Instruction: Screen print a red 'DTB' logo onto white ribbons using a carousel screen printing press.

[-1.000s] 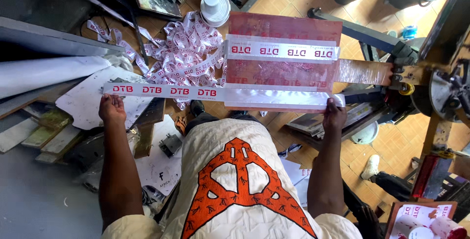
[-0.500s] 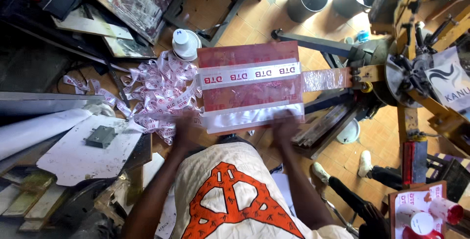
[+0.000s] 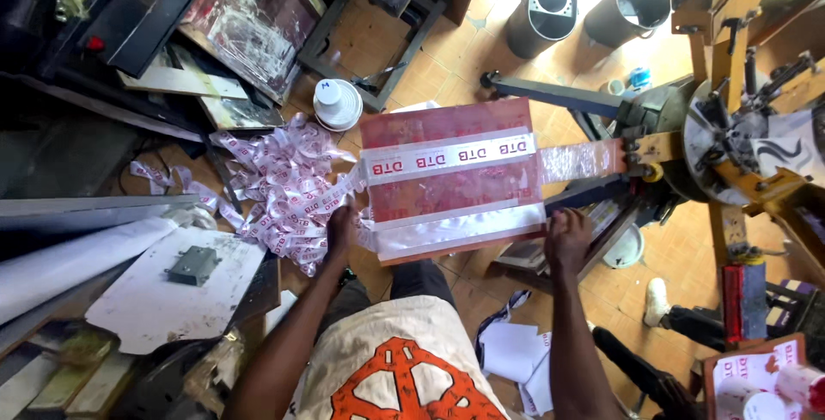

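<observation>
A red board [image 3: 451,188] lies flat in front of me on the arm of a printing carousel. A white ribbon strip with red printed letters [image 3: 447,160] runs across its upper part. Along its near edge lies a blank white strip [image 3: 455,231]. My left hand [image 3: 341,229] grips the left end of that strip at the board's left edge, beside a heap of printed ribbon [image 3: 284,188]. At the board's near right corner, my right hand [image 3: 567,241] is curled over the strip's right end.
The wood-and-metal carousel [image 3: 730,145] stands at the right. Two metal buckets [image 3: 541,16] are on the floor beyond. A white tub [image 3: 337,104] sits left of the board. A white card [image 3: 172,291] and boards crowd the left. Another person's shoe [image 3: 657,300] is at lower right.
A second ago my hands stretched a printed strip wide below the board. They then came together at its near edge and now sit at the two ends of the blank strip.
</observation>
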